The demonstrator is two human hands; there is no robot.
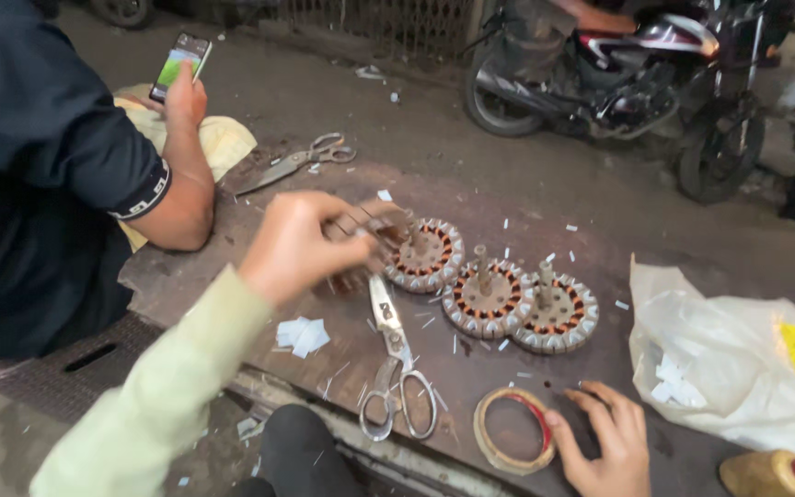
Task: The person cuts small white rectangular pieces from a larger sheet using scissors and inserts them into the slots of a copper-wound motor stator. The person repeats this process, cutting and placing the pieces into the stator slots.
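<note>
While a co-worker at far left holds a phone point(179, 61), the left hand point(298, 247) pinches thin strips against the first stator point(425, 255); the grip is blurred. Three stators sit in a row mid-surface, steel rings wound with copper: likely heavy and stiff, best gripped by the rim or shaft, since the windings seem fragile. Scissors point(396, 364) lie below. The right hand point(607, 444) rests unclenched, touching a tape roll point(512, 430).
</note>
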